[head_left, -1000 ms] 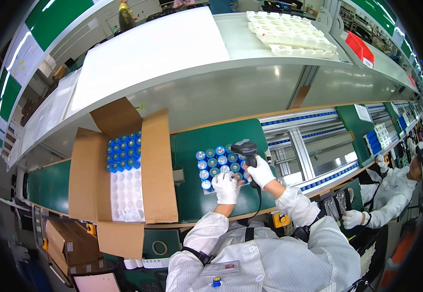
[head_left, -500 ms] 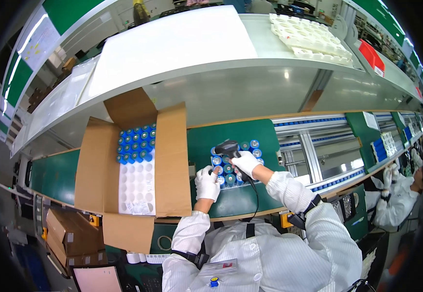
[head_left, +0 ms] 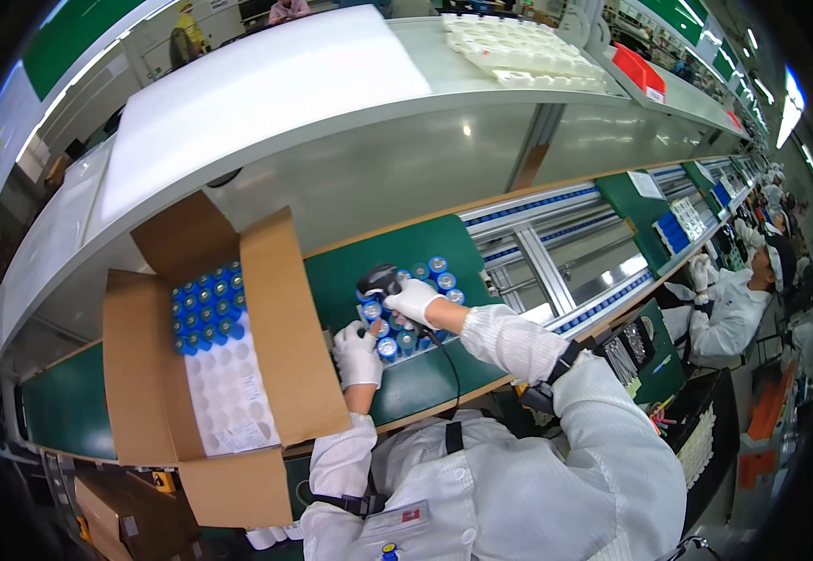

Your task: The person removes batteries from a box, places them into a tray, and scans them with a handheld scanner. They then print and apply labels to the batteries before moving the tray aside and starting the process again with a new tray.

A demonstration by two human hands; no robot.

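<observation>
Green worktop [head_left: 406, 245], blue cylinders [head_left: 387, 348], conveyor [head_left: 545, 269], overhead shelf [head_left: 453, 75]

- Centre: blue cells [head_left: 387, 348]; we find scanner [head_left: 378, 280] and right hand [head_left: 413, 299] blocking access from above.
- 8 o'clock: left hand [head_left: 357, 356], obstructing.
- 9 o'clock: raised carton flap [head_left: 285, 327], barring passage.
- 11 o'clock: bare green mat [head_left: 369, 251], passable.
- 5 o'clock: scanner cable [head_left: 455, 366], crossing.

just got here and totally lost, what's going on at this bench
A person in white holds a black scanner in the right hand, over a group of blue cylinders on the green bench. The left hand is at the group's left side; whether it touches one is unclear. Further left, an open box holds more cylinders in its far rows.
</observation>
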